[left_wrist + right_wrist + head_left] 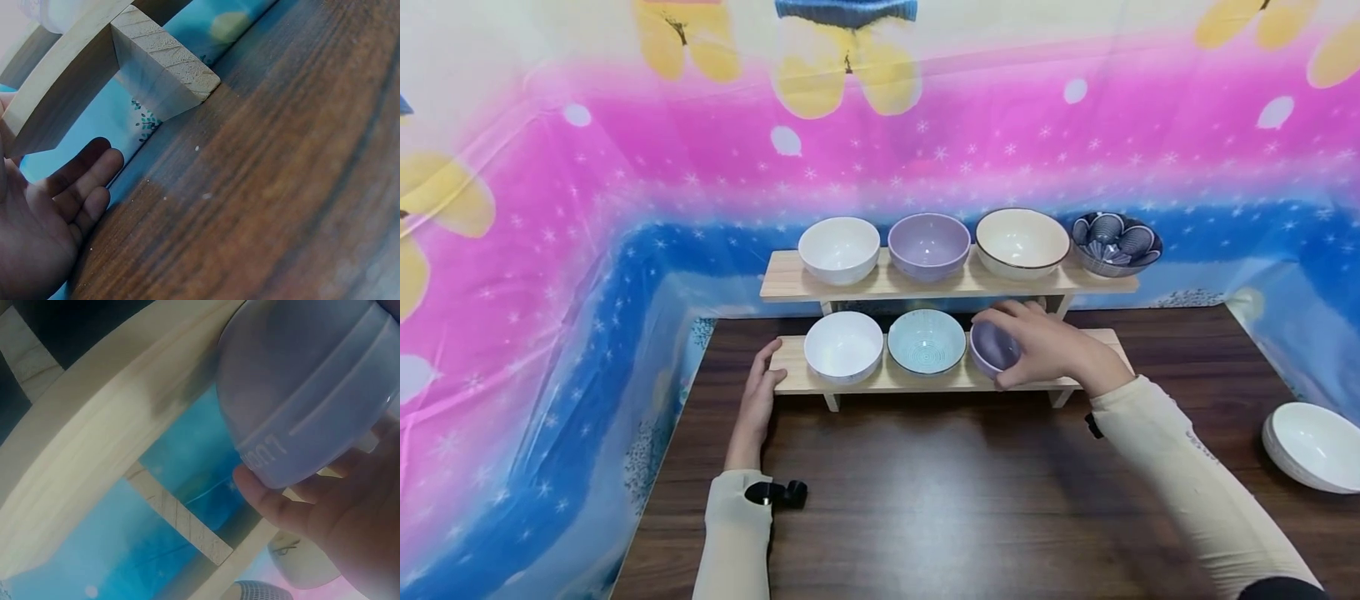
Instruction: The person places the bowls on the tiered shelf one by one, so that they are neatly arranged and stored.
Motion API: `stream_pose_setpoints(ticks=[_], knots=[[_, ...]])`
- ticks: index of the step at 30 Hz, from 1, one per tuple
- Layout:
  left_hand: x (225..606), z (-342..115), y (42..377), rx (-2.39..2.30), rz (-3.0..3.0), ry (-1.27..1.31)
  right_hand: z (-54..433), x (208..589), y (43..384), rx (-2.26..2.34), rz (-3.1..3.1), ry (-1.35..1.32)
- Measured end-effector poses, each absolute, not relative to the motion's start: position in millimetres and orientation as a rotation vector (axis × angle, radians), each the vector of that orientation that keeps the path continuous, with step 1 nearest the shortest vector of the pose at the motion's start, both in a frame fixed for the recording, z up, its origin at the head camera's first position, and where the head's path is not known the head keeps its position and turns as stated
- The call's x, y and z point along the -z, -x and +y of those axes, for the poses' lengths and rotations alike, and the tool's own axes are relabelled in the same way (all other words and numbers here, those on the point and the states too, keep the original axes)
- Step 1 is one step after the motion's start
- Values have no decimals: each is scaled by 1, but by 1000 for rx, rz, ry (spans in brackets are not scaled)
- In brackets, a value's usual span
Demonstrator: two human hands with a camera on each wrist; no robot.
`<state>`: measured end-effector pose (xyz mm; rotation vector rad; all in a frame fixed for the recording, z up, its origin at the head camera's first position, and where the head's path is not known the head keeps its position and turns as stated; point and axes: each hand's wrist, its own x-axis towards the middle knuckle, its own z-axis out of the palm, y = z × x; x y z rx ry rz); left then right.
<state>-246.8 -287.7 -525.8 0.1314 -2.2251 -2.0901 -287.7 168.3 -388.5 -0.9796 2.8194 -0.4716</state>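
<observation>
My right hand grips a small purple bowl at the right part of the lower shelf, thumb on the near side and fingers over the far side. In the right wrist view the bowl shows raised lettering near its rim; whether it touches the wood cannot be told. My left hand holds the left end of the wooden two-tier shelf between thumb and index finger. The left wrist view shows the other fingers loose beneath the board. A light-blue bowl and a white bowl stand left of the purple one.
On the upper tier stand a white bowl, a larger purple bowl, a cream bowl with dark rim and a dark patterned bowl holding small patterned pieces. White bowls sit at the right of the brown table.
</observation>
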Motion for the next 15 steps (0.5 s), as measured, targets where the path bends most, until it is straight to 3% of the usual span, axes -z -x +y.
stream_pose_setpoints(ticks=[15], knots=[[526,-286,247,2075,-2226,-158,173,395,285,482,2835,943]])
